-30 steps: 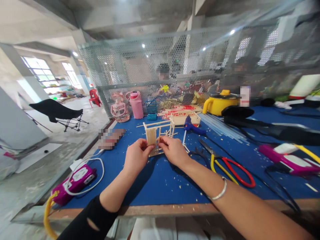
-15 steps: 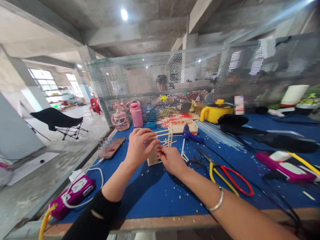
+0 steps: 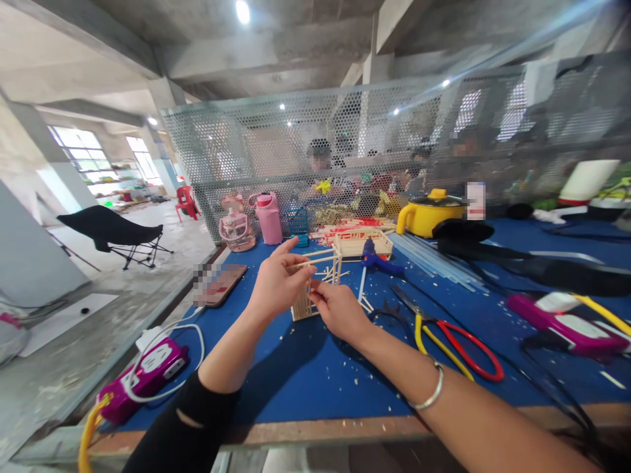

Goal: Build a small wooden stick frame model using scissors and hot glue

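A small open frame built of thin pale wooden sticks [image 3: 301, 307] stands on the blue table. My left hand [image 3: 279, 279] grips its upper left part between thumb and fingers, with one finger lifted. Lower on the near side, my right hand [image 3: 341, 310] has thumb and forefinger pinched together against the frame; whatever is between the fingertips is too small to make out. My hands hide much of the frame's front. Just behind it lie loose sticks and a tray-like stick piece [image 3: 355, 246]. A blue glue gun [image 3: 377, 258] rests to the right of that.
Right of my hands lie red-and-yellow-handled scissors [image 3: 444, 328] and clear glue sticks [image 3: 434, 259]. A yellow pot [image 3: 431, 217] stands farther back. Left are a phone [image 3: 224, 286], a purple power strip [image 3: 145, 378] and a pink bottle [image 3: 269, 220]. A perforated metal screen [image 3: 246, 144] closes the back.
My left hand has shifted slightly, and its forefinger is now raised off the frame. The right hand keeps its pinch at the same spot. The view has tilted a little.
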